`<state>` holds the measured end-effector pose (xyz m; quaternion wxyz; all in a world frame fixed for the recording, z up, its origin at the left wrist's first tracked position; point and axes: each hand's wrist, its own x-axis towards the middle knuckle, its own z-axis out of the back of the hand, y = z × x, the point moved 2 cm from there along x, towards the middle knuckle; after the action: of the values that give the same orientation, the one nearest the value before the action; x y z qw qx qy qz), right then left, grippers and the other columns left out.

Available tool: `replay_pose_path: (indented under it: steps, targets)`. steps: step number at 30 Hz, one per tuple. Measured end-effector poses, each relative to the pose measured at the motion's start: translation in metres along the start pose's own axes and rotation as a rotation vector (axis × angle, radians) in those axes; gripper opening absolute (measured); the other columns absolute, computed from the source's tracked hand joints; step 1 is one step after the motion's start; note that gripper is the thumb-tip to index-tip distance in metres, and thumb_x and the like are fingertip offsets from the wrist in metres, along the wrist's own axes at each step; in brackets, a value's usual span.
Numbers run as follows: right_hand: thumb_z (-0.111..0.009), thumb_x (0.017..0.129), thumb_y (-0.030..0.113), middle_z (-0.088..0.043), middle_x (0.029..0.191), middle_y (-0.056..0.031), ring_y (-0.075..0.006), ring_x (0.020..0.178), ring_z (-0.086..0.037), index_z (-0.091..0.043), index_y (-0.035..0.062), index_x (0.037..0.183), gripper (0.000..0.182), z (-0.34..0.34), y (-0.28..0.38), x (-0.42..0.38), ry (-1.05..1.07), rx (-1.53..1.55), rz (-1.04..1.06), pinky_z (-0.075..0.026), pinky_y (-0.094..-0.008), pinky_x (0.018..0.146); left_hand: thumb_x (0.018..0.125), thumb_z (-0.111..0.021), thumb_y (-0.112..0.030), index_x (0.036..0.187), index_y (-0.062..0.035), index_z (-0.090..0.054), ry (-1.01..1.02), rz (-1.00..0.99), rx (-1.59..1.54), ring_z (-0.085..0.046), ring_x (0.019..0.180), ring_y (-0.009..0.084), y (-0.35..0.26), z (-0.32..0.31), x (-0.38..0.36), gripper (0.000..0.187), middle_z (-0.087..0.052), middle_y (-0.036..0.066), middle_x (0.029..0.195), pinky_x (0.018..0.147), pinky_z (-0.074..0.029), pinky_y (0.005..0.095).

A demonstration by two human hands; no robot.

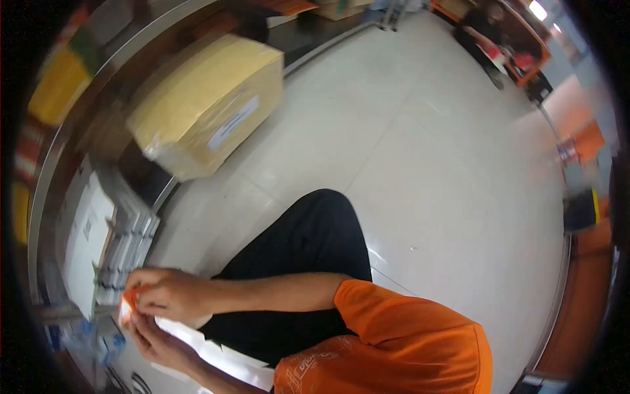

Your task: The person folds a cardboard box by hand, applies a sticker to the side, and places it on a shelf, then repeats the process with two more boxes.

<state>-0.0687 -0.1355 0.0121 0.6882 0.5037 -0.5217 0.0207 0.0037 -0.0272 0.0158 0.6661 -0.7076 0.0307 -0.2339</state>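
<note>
Both my hands come together at the lower left, around a small orange and white item (126, 306) whose kind I cannot make out. My right hand (164, 295) comes from above, with bent fingers closed on its upper side. From below, my left hand (154, 341) presses its fingers against the lower side. White sheet-like material (230, 354) lies under my forearms, partly hidden by them. Just beyond the hands is a stack of flat white and grey packs (125, 246), with a white board (88, 243) leaning along it.
A large yellow carton (213, 108) with a white label stands by the shelf edge. Clear plastic (98, 345) lies below the stack. My bent knee in dark trousers (308, 230) rises over the tiled floor (426, 164). Another person (482, 39) sits at the far right.
</note>
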Motion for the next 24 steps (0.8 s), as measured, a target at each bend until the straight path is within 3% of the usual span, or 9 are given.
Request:
replay_pose_path:
  steps: [4, 9, 13, 15, 16, 18, 19, 23, 24]
  targets:
    - [-0.069, 0.080, 0.003, -0.059, 0.109, -0.0122, -0.0250, 0.094, -0.062, -0.067, 0.0011, 0.080, 0.003, -0.004, -0.005, 0.001, -0.005, -0.021, -0.024, -0.052, -0.0344, 0.079, 0.099, -0.056, -0.018, 0.109, 0.0087, -0.058, 0.095, 0.016, -0.181, -0.061, 0.095, 0.0210, 0.008, 0.007, 0.009, 0.028, -0.063, 0.016, 0.106, 0.084, -0.049, 0.0296]
    - [-0.072, 0.073, 0.000, -0.057, 0.106, -0.0115, -0.0244, 0.097, -0.059, -0.065, 0.0004, 0.076, 0.008, 0.006, -0.015, 0.005, 0.103, 0.143, -0.205, -0.050, -0.0328, 0.080, 0.099, -0.052, -0.014, 0.108, 0.0076, -0.058, 0.088, 0.009, -0.156, -0.060, 0.096, 0.0194, 0.009, -0.002, 0.008, 0.023, -0.062, 0.016, 0.106, 0.086, -0.049, 0.0309]
    - [-0.076, 0.071, 0.005, -0.063, 0.106, -0.0101, -0.0278, 0.103, -0.059, -0.067, 0.0057, 0.082, 0.014, 0.005, -0.021, 0.004, -0.027, 0.094, -0.043, -0.045, -0.0364, 0.092, 0.098, -0.053, -0.013, 0.114, 0.0047, -0.063, 0.067, -0.041, 0.021, -0.063, 0.095, 0.0184, 0.007, -0.004, 0.006, 0.026, -0.066, 0.014, 0.109, 0.084, -0.051, 0.0305]
    - [-0.073, 0.074, -0.005, -0.063, 0.103, -0.0118, -0.0254, 0.098, -0.062, -0.067, 0.0029, 0.085, 0.015, 0.011, -0.014, 0.007, 0.029, 0.116, -0.121, -0.053, -0.0332, 0.083, 0.096, -0.059, -0.015, 0.106, 0.0014, -0.067, 0.098, -0.075, 0.138, -0.062, 0.088, 0.0142, 0.002, -0.001, 0.003, 0.021, -0.068, 0.009, 0.098, 0.078, -0.050, 0.0270]
    - [-0.068, 0.074, -0.004, -0.067, 0.092, -0.0098, -0.0285, 0.091, -0.061, -0.064, 0.0051, 0.081, 0.012, 0.009, -0.013, 0.009, -0.007, 0.110, -0.140, -0.048, -0.0364, 0.083, 0.092, -0.065, -0.011, 0.106, 0.0002, -0.066, 0.138, -0.059, 0.132, -0.061, 0.084, 0.0116, -0.005, -0.004, 0.000, 0.018, -0.068, 0.007, 0.096, 0.074, -0.049, 0.0245]
    - [-0.064, 0.077, -0.010, -0.067, 0.093, -0.0115, -0.0215, 0.082, -0.065, -0.064, 0.0002, 0.086, 0.013, 0.010, 0.001, 0.015, 0.035, 0.114, -0.222, -0.052, -0.0312, 0.073, 0.088, -0.071, -0.007, 0.107, 0.0015, -0.062, 0.164, 0.014, -0.161, -0.060, 0.081, 0.0083, -0.026, -0.017, -0.004, 0.022, -0.067, 0.005, 0.092, 0.072, -0.048, 0.0220]
    - [-0.064, 0.077, -0.011, -0.067, 0.095, -0.0116, -0.0185, 0.082, -0.066, -0.063, -0.0002, 0.089, 0.016, 0.010, 0.002, 0.018, 0.028, 0.055, -0.146, -0.052, -0.0298, 0.073, 0.090, -0.070, -0.010, 0.105, 0.0024, -0.063, 0.138, 0.021, -0.226, -0.060, 0.080, 0.0080, -0.027, -0.020, -0.001, 0.021, -0.067, 0.005, 0.091, 0.072, -0.048, 0.0215]
    - [-0.068, 0.083, -0.006, -0.068, 0.100, -0.0155, -0.0150, 0.089, -0.066, -0.061, -0.0032, 0.089, 0.010, -0.001, 0.008, 0.020, -0.066, 0.280, -0.512, -0.053, -0.0247, 0.074, 0.096, -0.062, -0.019, 0.103, 0.0029, -0.066, 0.246, 0.142, -0.120, -0.060, 0.078, 0.0081, -0.030, -0.001, 0.004, 0.023, -0.067, 0.005, 0.089, 0.070, -0.048, 0.0230]
    - [-0.071, 0.084, -0.002, -0.069, 0.095, -0.0160, -0.0139, 0.086, -0.067, -0.063, -0.0055, 0.090, 0.010, 0.006, 0.006, 0.021, -0.062, 0.293, -0.556, -0.055, -0.0241, 0.072, 0.097, -0.061, -0.020, 0.102, 0.0022, -0.067, 0.294, 0.092, -0.019, -0.060, 0.076, 0.0082, -0.031, 0.005, 0.003, 0.024, -0.067, 0.005, 0.088, 0.069, -0.048, 0.0231]
